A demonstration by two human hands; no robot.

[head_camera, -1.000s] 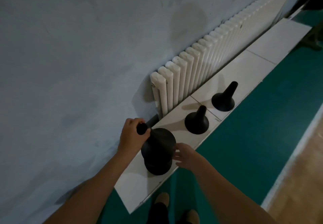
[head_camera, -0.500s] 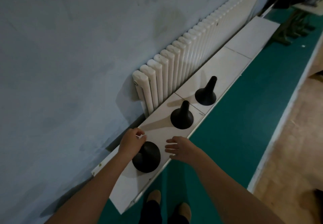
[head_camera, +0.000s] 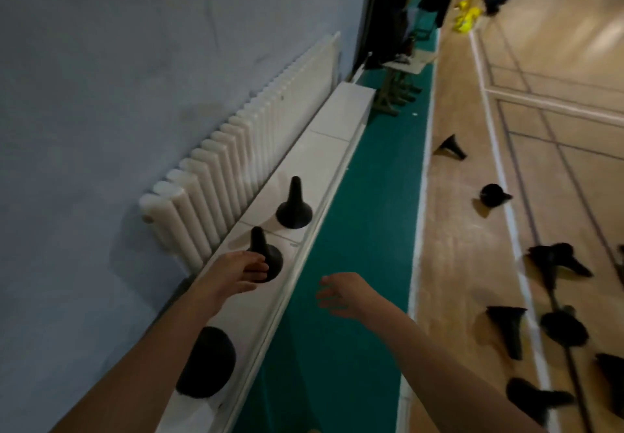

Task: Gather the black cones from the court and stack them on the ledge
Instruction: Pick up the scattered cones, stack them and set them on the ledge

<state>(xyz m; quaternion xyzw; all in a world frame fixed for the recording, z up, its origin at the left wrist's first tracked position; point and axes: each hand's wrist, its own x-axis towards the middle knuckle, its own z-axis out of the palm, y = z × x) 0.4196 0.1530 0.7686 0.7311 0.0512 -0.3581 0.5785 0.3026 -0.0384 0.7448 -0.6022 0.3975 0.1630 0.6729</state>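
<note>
White radiator (head_camera: 236, 169), apparently flush, behind ledge (head_camera: 341, 108)

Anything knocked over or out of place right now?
Yes: the court cones lie tipped and scattered around the white line. On the ledge, the two far cones stand upright; the nearest is half hidden by an arm.

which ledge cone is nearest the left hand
The middle cone, its base partly hidden by the left hand. The far cone stands clear beyond; the near cone sits back by the forearm.
</note>
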